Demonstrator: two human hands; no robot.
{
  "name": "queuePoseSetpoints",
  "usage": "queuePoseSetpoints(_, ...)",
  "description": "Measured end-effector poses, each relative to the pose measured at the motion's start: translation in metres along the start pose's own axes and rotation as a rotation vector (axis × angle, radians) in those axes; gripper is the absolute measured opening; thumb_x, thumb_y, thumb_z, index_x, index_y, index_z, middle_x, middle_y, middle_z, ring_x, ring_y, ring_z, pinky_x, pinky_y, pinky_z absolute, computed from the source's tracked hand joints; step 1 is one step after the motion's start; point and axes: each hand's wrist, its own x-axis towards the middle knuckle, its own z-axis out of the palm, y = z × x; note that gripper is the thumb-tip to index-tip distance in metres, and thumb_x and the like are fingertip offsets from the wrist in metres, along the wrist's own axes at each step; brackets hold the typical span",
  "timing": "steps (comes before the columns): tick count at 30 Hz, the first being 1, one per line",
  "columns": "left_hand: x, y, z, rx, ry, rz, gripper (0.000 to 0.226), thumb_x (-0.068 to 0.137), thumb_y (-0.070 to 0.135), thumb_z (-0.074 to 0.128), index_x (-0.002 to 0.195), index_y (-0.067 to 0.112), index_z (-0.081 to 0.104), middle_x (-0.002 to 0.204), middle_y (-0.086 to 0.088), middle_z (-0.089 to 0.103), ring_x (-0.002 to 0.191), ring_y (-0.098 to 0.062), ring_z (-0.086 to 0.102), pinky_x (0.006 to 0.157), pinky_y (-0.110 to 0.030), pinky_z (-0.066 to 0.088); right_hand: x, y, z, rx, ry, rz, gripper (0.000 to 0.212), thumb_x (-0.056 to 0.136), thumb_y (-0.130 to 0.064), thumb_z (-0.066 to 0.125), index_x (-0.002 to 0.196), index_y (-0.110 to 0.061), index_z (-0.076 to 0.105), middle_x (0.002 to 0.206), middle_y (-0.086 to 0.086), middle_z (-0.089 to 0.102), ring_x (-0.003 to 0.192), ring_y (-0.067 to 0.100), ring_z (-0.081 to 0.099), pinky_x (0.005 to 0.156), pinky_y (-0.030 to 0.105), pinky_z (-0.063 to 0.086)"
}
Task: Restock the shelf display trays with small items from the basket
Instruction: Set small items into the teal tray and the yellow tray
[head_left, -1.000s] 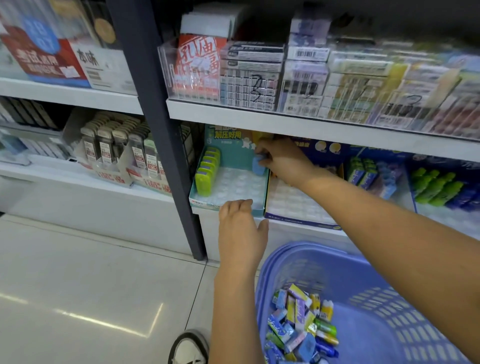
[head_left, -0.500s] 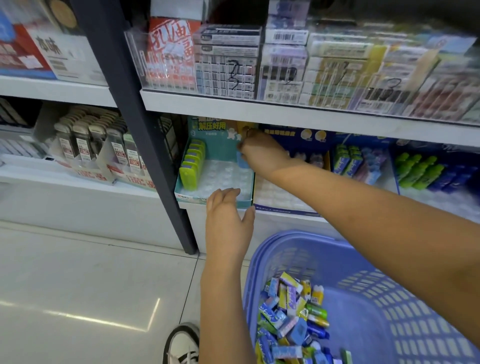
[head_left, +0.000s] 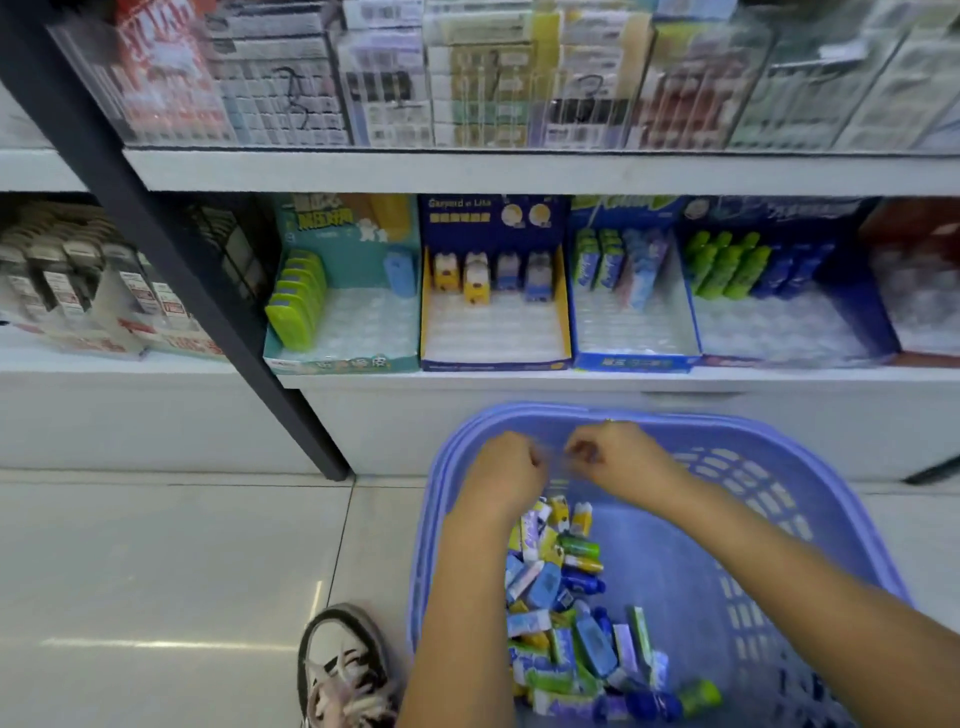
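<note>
A purple basket (head_left: 779, 467) stands on the floor under the shelf, with a pile of small colourful items (head_left: 566, 597) in its near left part. My left hand (head_left: 501, 475) and my right hand (head_left: 618, 457) hover close together over the pile's far end. Both have curled fingers and are blurred, and I see nothing in them. On the shelf, the teal tray (head_left: 343, 358) holds a row of green items (head_left: 298, 306) on its left side. A single blue item (head_left: 399, 273) stands at its back right.
Right of the teal tray stand a dark blue tray (head_left: 493, 358) with several small figures at the back and two more blue trays (head_left: 636, 358) holding tubes. A black shelf post (head_left: 208, 291) slants down on the left. A shoe (head_left: 343, 670) rests beside the basket.
My right hand let go of the blue item at the teal tray's back right and drew back over the basket. My left hand dropped from the tray's front edge to the basket.
</note>
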Motion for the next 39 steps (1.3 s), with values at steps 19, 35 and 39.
queuePoseSetpoints(19, 0.077, -0.045, 0.140, 0.679, -0.265, 0.262, 0.045, 0.090, -0.001, 0.039, 0.134, 0.006, 0.044, 0.139, -0.014, 0.045, 0.130, -0.025, 0.039, 0.104, -0.034, 0.030, 0.042, 0.114, 0.138, 0.308, -0.193, 0.520, 0.013, 0.089, -0.021, 0.059, 0.091, -0.010, 0.065, 0.102, 0.019, 0.066, 0.095, 0.028, 0.063, 0.075, 0.034, 0.045)
queuePoseSetpoints(35, 0.069, -0.020, 0.155, 0.673, -0.236, 0.001, 0.030, 0.089, 0.003, 0.051, 0.119, 0.006, 0.057, 0.124, -0.014, 0.058, 0.118, -0.030, 0.052, 0.092, -0.039, 0.044, -0.004, 0.148, 0.040, 1.023, -0.429, 0.414, 0.019, 0.088, 0.010, 0.054, 0.100, -0.004, 0.053, 0.077, 0.011, 0.062, 0.055, 0.013, 0.064, 0.051, 0.018, 0.051)
queuePoseSetpoints(39, 0.062, 0.007, 0.116, 0.192, -0.222, -0.139, 0.030, 0.085, 0.017, 0.068, 0.112, 0.004, 0.062, 0.112, -0.013, 0.064, 0.103, -0.028, 0.060, 0.084, -0.037, 0.048, -0.013, 0.127, 0.003, 1.237, -0.345, 0.259, 0.006, 0.089, -0.001, 0.058, 0.088, -0.007, 0.057, 0.081, 0.011, 0.065, 0.066, 0.014, 0.068, 0.063, 0.021, 0.055)
